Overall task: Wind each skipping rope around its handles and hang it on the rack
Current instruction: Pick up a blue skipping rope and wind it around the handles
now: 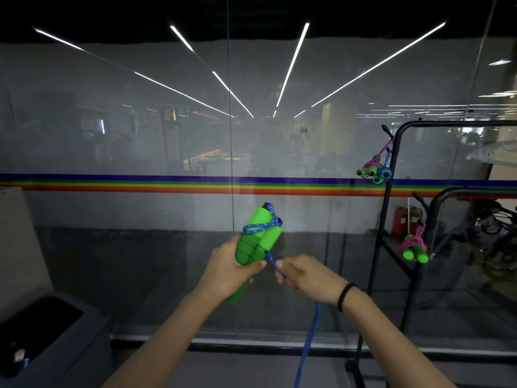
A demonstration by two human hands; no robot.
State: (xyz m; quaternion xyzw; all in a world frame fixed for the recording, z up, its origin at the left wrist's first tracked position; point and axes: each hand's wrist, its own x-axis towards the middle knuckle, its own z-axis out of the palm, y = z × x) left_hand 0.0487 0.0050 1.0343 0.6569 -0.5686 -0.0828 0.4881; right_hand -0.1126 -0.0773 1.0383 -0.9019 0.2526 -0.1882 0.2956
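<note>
1. The two green foam handles (pixel 258 239) were held side by side at the lower centre of the frame, tilted up and to the right, in front of a glass wall. A few turns of the blue rope (pixel 307 331) were crossed round them near their upper ends.
2. The rope was judged soft, light and limp. It would be expected to sag and slide off the foam unless kept taut, so it is best taken close to the handles.
3. The handles were judged light, a little squashy and not slippery. A firm hold round their middle would be enough to keep the pair from splaying.
4. The left hand (pixel 232 267) was raised from the lower left. Its grip was clenched round the lower middle of both handles, with the thumb laid across the front.
5. The right hand (pixel 305 275) was held just right of the handles, with a black band (pixel 345 296) on the wrist. Its grip was pinched on the rope between thumb and curled fingers.
6. A short stretch of rope was drawn tight between the handles and that pinch. Below the hand, the rest hung loose to the bottom edge of the frame.
7. The rack (pixel 391 191) stood at the right of the frame, well apart from both hands. Wound bundles (pixel 373 169) were hung on an upper hook, and another wound rope (pixel 414 247) was hung lower down.
8. The winding was judged barely begun, since most of the rope was not yet wrapped.
</note>
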